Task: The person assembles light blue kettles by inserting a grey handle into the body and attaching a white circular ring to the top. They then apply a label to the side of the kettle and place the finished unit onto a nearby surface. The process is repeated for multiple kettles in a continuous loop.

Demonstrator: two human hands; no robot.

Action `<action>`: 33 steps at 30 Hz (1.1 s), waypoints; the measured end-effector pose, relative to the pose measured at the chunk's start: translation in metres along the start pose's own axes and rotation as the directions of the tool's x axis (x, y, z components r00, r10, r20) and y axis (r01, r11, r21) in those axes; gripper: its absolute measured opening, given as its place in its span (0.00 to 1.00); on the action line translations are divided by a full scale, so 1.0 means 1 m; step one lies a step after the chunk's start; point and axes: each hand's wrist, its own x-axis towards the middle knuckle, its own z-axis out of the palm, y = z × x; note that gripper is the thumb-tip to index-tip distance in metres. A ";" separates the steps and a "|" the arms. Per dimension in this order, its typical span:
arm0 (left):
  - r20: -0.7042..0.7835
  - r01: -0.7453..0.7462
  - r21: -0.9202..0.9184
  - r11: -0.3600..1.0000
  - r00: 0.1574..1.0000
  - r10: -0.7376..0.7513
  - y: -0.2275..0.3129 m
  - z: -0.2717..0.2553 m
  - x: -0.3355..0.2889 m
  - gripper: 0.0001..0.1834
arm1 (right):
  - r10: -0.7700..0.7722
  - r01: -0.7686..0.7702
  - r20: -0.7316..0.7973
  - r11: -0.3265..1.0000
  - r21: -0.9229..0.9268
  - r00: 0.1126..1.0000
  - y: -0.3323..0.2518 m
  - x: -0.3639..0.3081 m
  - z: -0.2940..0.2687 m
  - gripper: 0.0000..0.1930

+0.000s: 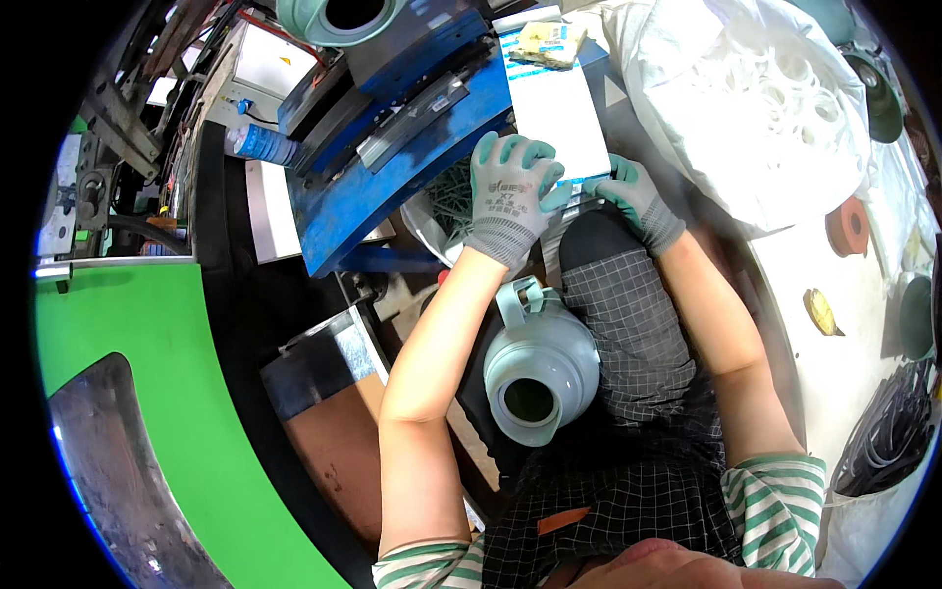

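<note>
A: ok, why is that grey-green jug (569,353) parked in the lap?

B: It's sitting beside the checked right leg (628,324), mouth tipped back toward the wearer, handle on the far side. My guess: the legs steady it so both hands can be elsewhere. Neither hand touches it.

A: So what are the hands up to?

B: Both gloved, both out past the jug at the near end of a white panel (557,113). The left hand (512,191) has its fingers bent, knuckles up, thumb toward the panel; can't tell if anything's under the tips. The right hand (638,201) has its fingers curled in by the panel's near corner. Looks like contact, but I can't tell whether it's really gripping.

A: And the yellow packet (549,44)?

B: Lying on the panel's far end, maybe just handy there. Same for the white bag (687,172) of white rings (814,108) on the right: wide mouth facing up, probably for easy grabbing.
</note>
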 end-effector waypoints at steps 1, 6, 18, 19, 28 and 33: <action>0.028 -0.014 0.034 0.999 1.000 0.013 0.001 0.004 0.003 0.18 | -0.001 0.002 -0.004 1.000 0.022 1.000 -0.005 -0.004 0.003 0.18; -0.140 0.050 -0.129 0.990 0.988 -0.069 0.002 0.021 -0.005 0.14 | -0.003 0.003 -0.002 0.993 0.122 1.000 0.003 -0.004 0.000 0.19; -0.105 0.162 -0.580 0.799 0.957 -0.270 0.013 -0.043 -0.046 0.09 | -0.200 0.196 0.029 0.974 0.116 0.979 -0.016 -0.034 -0.002 0.34; -0.091 0.234 -0.674 0.701 0.915 -0.394 0.011 -0.042 -0.070 0.09 | -0.122 0.140 -0.117 0.976 0.166 0.986 -0.010 -0.051 -0.013 0.35; 0.305 0.385 -0.911 -0.147 0.392 -0.868 0.118 -0.044 -0.188 0.06 | 0.497 -0.483 0.234 0.867 -0.121 0.835 -0.084 -0.237 -0.015 0.31; -0.044 0.015 -0.976 0.217 0.963 -0.266 0.173 -0.095 -0.164 0.12 | 0.562 -0.590 0.333 0.807 -0.017 0.758 -0.073 -0.296 0.013 0.66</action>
